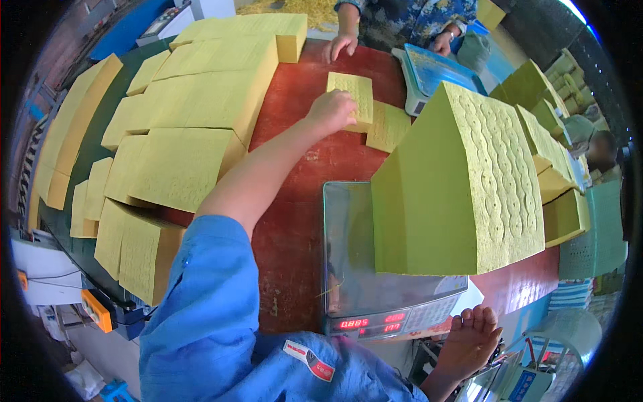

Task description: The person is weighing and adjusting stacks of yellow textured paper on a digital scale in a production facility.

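Note:
My left hand (331, 112) reaches across the red table, its fingers curled over the left side of a small stack of yellow paper (353, 95) with a punched pattern. Touching that stack on the right lies a thinner yellow paper pile (388, 127). A tall block of stacked yellow paper (429, 201), its side face marked with wavy cuts and holes, stands on a digital scale (348, 268) with lit red digits. Low on the right, below the scale, my right hand (469, 343) is palm up, fingers apart and nothing in it.
Rows of yellow paper blocks (194, 100) fill the left side. Across the red table (295, 161), another person's hands (343, 45) rest near a second scale with a blue tray (445, 70). More yellow blocks and a green basket (593, 234) stand on the right.

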Motion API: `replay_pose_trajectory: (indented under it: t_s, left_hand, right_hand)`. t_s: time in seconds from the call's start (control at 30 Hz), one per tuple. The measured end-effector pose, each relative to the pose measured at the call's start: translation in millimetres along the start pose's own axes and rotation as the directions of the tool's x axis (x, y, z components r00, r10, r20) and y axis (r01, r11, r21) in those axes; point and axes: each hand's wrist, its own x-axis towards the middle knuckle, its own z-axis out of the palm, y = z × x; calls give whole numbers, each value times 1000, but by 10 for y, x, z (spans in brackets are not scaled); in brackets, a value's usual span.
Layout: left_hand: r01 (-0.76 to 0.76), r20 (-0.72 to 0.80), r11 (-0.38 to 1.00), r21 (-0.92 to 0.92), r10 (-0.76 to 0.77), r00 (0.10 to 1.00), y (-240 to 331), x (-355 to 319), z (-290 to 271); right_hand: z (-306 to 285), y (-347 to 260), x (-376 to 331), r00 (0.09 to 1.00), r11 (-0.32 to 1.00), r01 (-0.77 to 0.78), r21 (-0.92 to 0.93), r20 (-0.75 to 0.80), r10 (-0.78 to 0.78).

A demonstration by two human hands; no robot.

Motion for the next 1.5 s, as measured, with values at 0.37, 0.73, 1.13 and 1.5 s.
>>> replay_pose_trajectory:
  t_s: [0.37,0.73,1.13,1.5]
  left_hand:
    - [-8,82,1000,-23,10,997,-20,36,-23]
    - [-2,-283,1000,27,9,959,220,-14,-709]
    - [-169,-63,985,43,171,983,3043,-2712,-2366]
    - [186,46,99,-978,-763,645,3500,-2372,-2450]
  right_hand:
    - [145,88,-17,999,1000,-1,-12,54,1]
    - [155,70,-138,965,984,-91,-151,229,125]
    - [1092,679,-43,198,384,-915,-127,688,698]
    - [1133,-488,305,482,932,-65,-358,806,343]
